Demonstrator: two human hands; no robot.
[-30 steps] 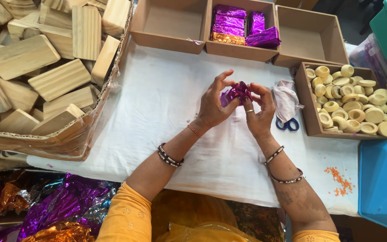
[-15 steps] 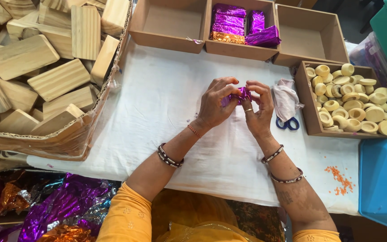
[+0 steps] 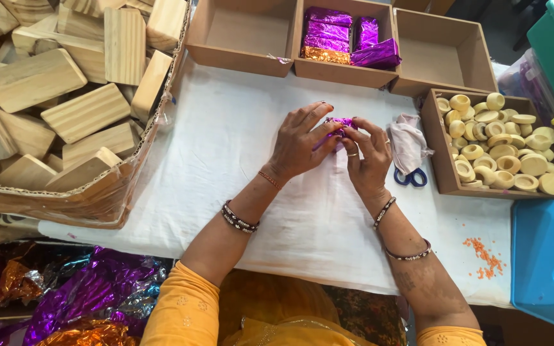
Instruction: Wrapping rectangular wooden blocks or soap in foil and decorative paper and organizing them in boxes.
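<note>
Table: a white cloth (image 3: 226, 160) covers the work surface from the near edge to the far boxes.
Large carton: a torn cardboard carton (image 3: 107, 198) on the left is heaped with pale wooden blocks (image 3: 88, 112).
Far boxes: three shallow brown boxes stand in a row; the middle box (image 3: 344, 70) holds foil-wrapped packets (image 3: 328, 32) (mostly purple, one gold).
Right tray: a brown tray (image 3: 440, 170) at the right is full of small round wooden discs (image 3: 501, 147).
Blue bin: a blue plastic bin (image 3: 546, 256) sits at the near right corner.
Loose foil: crumpled purple and orange foil (image 3: 84, 298) lies below the table's near left edge.
Small items: a pale cloth scrap (image 3: 408, 141) and blue-handled scissors (image 3: 410, 177) lie just beside the tray.
Left hand: the left hand (image 3: 296, 144) pinches the purple foil piece (image 3: 338, 123) with its fingertips.
Right hand: the right hand (image 3: 367, 157) grips the same piece from the right, fingers curled on it.
Foil piece: held just above the cloth at mid-table, between both hands, largely hidden by the fingers.
</note>
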